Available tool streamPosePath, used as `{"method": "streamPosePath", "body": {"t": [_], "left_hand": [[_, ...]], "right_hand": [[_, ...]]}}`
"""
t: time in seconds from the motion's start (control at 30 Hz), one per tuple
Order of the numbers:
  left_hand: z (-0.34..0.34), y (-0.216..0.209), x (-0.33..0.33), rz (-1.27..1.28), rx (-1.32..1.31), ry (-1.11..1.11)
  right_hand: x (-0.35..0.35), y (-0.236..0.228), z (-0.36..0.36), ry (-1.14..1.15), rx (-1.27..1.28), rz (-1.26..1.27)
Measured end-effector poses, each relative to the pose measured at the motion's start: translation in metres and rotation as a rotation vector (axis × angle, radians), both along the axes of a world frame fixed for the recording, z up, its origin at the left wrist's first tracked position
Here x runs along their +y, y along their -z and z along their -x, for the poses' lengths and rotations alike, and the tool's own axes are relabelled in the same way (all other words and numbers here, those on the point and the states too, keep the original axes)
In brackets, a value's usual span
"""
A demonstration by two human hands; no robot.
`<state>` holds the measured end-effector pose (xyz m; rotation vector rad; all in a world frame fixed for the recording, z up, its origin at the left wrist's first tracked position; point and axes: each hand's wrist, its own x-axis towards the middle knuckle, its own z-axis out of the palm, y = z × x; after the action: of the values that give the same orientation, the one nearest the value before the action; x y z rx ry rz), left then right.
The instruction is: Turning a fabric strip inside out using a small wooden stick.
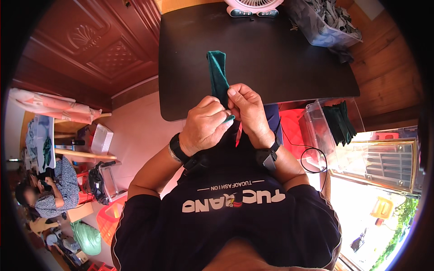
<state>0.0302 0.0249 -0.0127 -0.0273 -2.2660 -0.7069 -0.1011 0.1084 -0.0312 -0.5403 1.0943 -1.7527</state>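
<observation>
A long strip of dark green velvety cloth (218, 74) runs from my hands up over the dark table, its far end lying folded on the top. My left hand (204, 124) is closed round the near part, and a small green end pokes out by its thumb and fingertips. Close beside it, my right hand (249, 108) pinches the strip's edge between thumb and forefinger. The two hands almost touch, just off the table's near edge. Where the fingers meet, the cloth is partly hidden.
The dark table (190, 45) carries a pink fan (253, 7) at its far edge and a clear bin (323, 31) of grey scraps. A clear plastic box (316, 122) with dark green cloth pieces stands at right. Near it hangs a black cable (302, 160). Another person (58, 189) sits far left.
</observation>
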Motion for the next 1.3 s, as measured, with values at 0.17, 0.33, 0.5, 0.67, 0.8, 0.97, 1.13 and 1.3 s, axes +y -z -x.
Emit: {"method": "streamPosePath", "body": {"t": [0.17, 0.33, 0.5, 0.67, 0.8, 0.97, 1.13, 1.3], "left_hand": [[-0.011, -0.019, -0.015, -0.383, 0.011, 0.091], [-0.009, -0.032, -0.023, -0.922, 0.189, -0.13], [0.004, -0.024, -0.026, -1.403, 0.116, 0.288], [0.009, -0.027, -0.026, -1.423, 0.288, 0.272], [0.013, -0.032, -0.019, -1.347, 0.321, 0.163], [0.008, -0.037, -0.018, -1.259, 0.323, 0.062], [0.006, -0.038, -0.02, -1.24, 0.271, 0.045], [0.012, -0.027, -0.009, -1.312, 0.223, -0.017]], "right_hand": [[-0.001, 0.002, 0.008, 0.051, 0.238, 0.066], [0.002, -0.004, 0.001, 0.06, 0.368, 0.041], [0.004, -0.007, -0.004, 0.009, 0.479, 0.06], [0.01, -0.001, 0.0, -0.05, 0.465, 0.0], [0.012, 0.002, -0.006, -0.046, 0.413, 0.038], [0.019, 0.002, -0.004, -0.072, 0.403, 0.002], [0.022, 0.003, -0.003, -0.079, 0.513, -0.023], [0.019, 0.01, -0.006, -0.03, 0.461, -0.019]]}}
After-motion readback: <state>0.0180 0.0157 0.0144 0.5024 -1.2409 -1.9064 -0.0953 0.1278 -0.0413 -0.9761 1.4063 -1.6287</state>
